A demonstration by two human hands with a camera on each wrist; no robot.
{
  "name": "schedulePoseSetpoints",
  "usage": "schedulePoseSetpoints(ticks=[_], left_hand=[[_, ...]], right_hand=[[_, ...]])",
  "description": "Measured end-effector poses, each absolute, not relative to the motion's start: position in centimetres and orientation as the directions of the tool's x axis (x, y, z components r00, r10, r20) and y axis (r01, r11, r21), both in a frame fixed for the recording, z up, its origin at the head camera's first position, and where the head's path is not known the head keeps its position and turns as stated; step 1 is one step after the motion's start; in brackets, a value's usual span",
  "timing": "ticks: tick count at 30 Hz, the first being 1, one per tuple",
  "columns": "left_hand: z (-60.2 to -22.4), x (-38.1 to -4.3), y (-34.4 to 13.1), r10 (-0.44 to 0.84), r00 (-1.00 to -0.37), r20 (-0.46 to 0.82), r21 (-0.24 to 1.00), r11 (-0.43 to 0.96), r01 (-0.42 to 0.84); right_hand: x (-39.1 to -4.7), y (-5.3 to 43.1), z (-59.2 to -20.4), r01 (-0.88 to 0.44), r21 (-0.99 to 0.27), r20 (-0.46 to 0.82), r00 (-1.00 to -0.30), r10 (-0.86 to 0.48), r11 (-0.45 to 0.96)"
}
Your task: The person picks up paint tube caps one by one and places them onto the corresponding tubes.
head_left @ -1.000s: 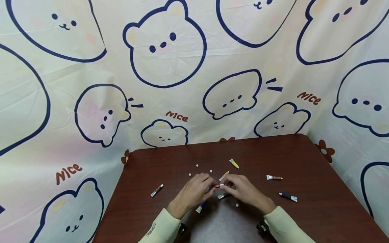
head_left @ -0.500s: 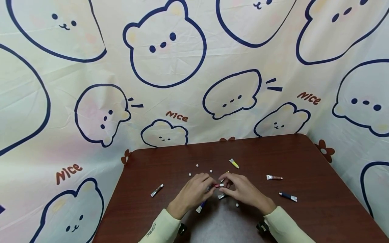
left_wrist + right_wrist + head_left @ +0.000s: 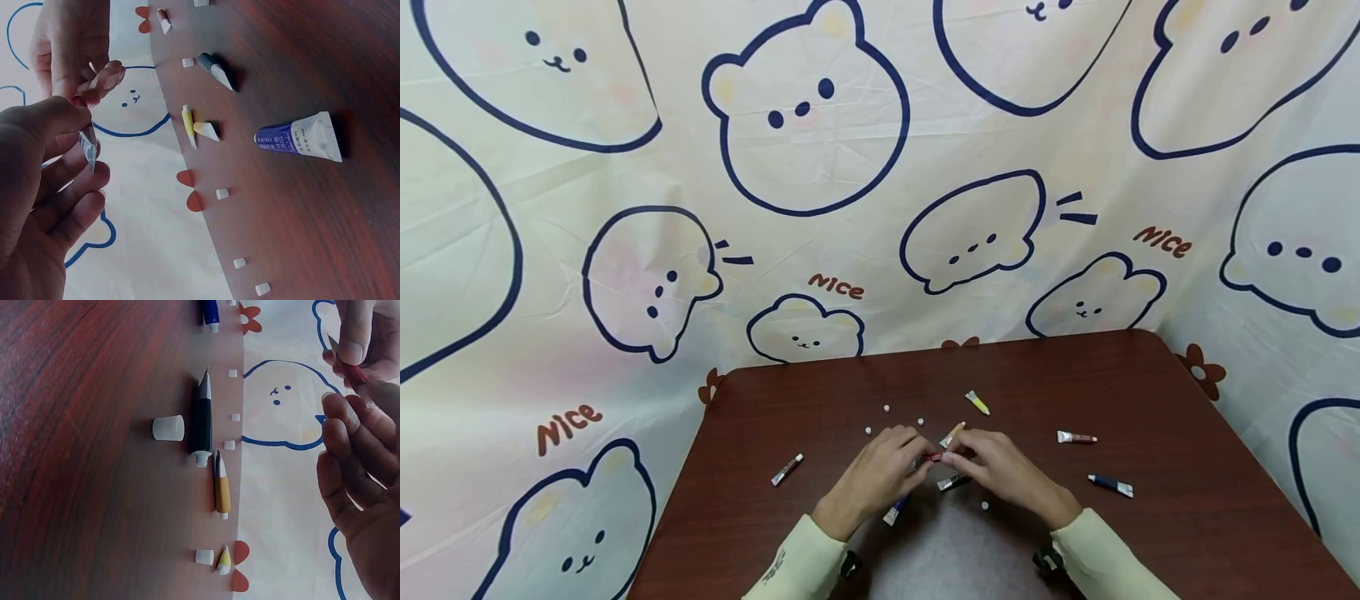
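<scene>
Between both hands, above the table, is a small red paint tube (image 3: 933, 457). My left hand (image 3: 880, 468) pinches its body; the flat silver tail (image 3: 89, 149) sticks out past the fingers in the left wrist view. At the other end, the thumb and forefinger of my right hand (image 3: 1003, 471) pinch the white cap, which they mostly hide. Below the hands lie a black tube (image 3: 201, 419) and an ochre tube (image 3: 222, 490), both with bare necks. A purple tube (image 3: 294, 139) lies beneath the left hand. One loose white cap (image 3: 169, 428) stands near the black tube.
More loose caps (image 3: 887, 408) lie beyond the left hand. A yellow tube (image 3: 977, 403) is farther back. A brown tube (image 3: 787, 470) lies at left; a reddish-brown tube (image 3: 1077, 437) and a navy tube (image 3: 1111, 486) at right. A patterned cloth (image 3: 820, 250) hangs behind the table (image 3: 1187, 517).
Half a second ago the right fingers were spread off the white cap; now they have come back together on it. The left hand keeps its place with the red tube.
</scene>
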State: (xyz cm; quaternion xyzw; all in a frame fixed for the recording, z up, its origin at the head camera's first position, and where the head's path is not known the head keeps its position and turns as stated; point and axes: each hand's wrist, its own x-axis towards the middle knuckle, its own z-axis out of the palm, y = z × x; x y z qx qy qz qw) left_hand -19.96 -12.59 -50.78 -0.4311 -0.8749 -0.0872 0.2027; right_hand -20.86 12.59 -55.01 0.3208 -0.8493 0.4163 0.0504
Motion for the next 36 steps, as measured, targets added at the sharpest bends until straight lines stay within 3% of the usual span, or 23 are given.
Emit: schedulePoseSetpoints(ticks=[14, 36], left_hand=[[-50.77, -19.92, -12.73, 0.714, -0.559, 0.421, -0.004, 0.618, 0.786], [-51.07, -20.18, -12.63, 0.71, -0.518, 0.476, -0.015, 0.596, 0.803]], right_hand=[[-20.88, 12.62, -55.09, -0.599, -0.668, 0.368, -0.782, -0.504, 0.442], [-20.99, 12.5, -54.97, -0.595, -0.658, 0.373, -0.79, -0.487, 0.462]])
